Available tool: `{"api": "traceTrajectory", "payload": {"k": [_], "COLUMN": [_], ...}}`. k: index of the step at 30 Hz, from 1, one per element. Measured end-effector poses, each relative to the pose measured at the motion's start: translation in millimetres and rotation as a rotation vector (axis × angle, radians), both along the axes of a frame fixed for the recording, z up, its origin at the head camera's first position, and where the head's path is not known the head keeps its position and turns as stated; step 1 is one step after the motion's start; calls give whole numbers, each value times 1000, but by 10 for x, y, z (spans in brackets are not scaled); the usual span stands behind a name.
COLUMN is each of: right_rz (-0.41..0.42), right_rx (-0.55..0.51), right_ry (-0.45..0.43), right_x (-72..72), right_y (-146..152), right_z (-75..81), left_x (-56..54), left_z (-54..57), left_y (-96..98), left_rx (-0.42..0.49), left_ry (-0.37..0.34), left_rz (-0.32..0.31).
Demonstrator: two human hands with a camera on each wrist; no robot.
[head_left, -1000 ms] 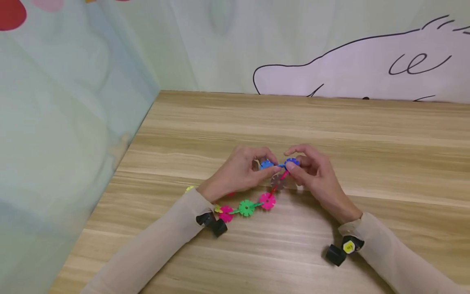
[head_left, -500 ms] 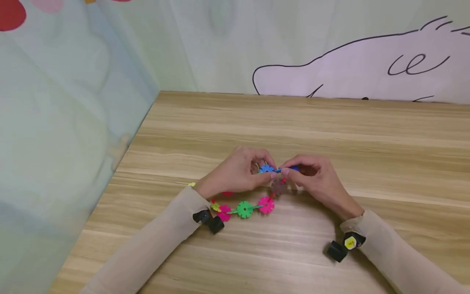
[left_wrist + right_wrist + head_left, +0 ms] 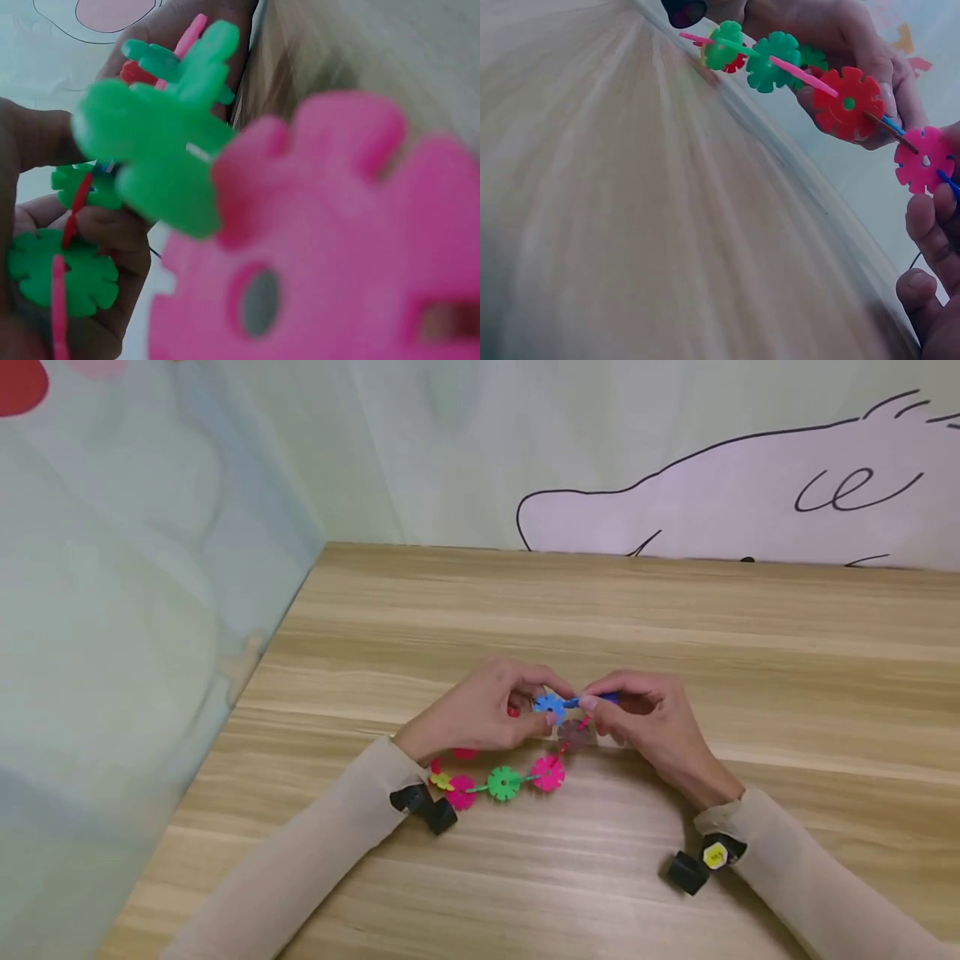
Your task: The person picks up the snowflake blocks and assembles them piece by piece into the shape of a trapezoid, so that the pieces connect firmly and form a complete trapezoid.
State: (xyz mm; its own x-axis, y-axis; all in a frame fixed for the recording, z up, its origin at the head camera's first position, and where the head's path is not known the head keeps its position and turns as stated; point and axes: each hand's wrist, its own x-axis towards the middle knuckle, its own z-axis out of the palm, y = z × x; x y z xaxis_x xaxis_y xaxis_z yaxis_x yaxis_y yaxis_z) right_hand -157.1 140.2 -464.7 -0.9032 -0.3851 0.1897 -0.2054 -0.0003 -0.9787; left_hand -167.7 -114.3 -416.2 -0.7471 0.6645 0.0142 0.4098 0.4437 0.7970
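Note:
My left hand (image 3: 502, 706) pinches a light blue notched disc (image 3: 550, 708) between thumb and forefinger. Close beside it, my right hand (image 3: 648, 706) pinches a darker blue disc (image 3: 611, 697), which shows mostly edge-on. Both belong to a chain of slotted snowflake discs that hangs below the hands. Along it come a purplish disc (image 3: 574, 732), a pink disc (image 3: 548, 773), a green disc (image 3: 503, 783), another pink disc (image 3: 460, 793) and a small yellow piece (image 3: 441, 781). In the left wrist view a pink disc (image 3: 330, 225) looms large. My left palm hides part of the chain.
Under the hands spreads a wood-grain table (image 3: 420, 627), its left edge running diagonally. A wall (image 3: 420, 460) with cartoon drawings stands behind. Black wrist cameras, a left one (image 3: 441, 817) and a right one (image 3: 687, 872), stick out near the sleeves.
My right forefinger has come down from its raised pose onto the blue disc, which has turned from face-on to edge-on. Both hands are closer together, and the chain has shifted slightly.

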Motion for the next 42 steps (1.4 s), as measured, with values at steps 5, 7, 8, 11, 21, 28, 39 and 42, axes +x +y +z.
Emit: {"api": "traceTrajectory", "payload": {"k": [5, 7, 8, 11, 21, 28, 39, 42], "right_rz": [41, 57, 61, 69, 130, 200, 132, 95], "right_rx": [7, -3, -3, -6, 51, 81, 22, -32], "right_ry": [1, -7, -11, -21, -7, -12, -5, -17], "right_x": [-1, -1, -2, -2, -17, -34, -33, -30], "right_y": [10, 19, 24, 34, 46, 56, 51, 65], "right_z": [2, 3, 2, 4, 8, 6, -27, -37], "left_x": [6, 4, 1, -8, -18, -31, -9, 30], "left_z": [-36, -42, -46, -43, -37, -37, 131, 262], "left_y": [25, 26, 24, 15, 17, 29, -107, -400], "left_rx": [28, 42, 52, 85, 74, 54, -97, -182], "left_ry": [-41, -76, -96, -149, -165, -178, -63, -30], "left_rz": [-27, -33, -31, -22, -59, -107, -40, 104]}}
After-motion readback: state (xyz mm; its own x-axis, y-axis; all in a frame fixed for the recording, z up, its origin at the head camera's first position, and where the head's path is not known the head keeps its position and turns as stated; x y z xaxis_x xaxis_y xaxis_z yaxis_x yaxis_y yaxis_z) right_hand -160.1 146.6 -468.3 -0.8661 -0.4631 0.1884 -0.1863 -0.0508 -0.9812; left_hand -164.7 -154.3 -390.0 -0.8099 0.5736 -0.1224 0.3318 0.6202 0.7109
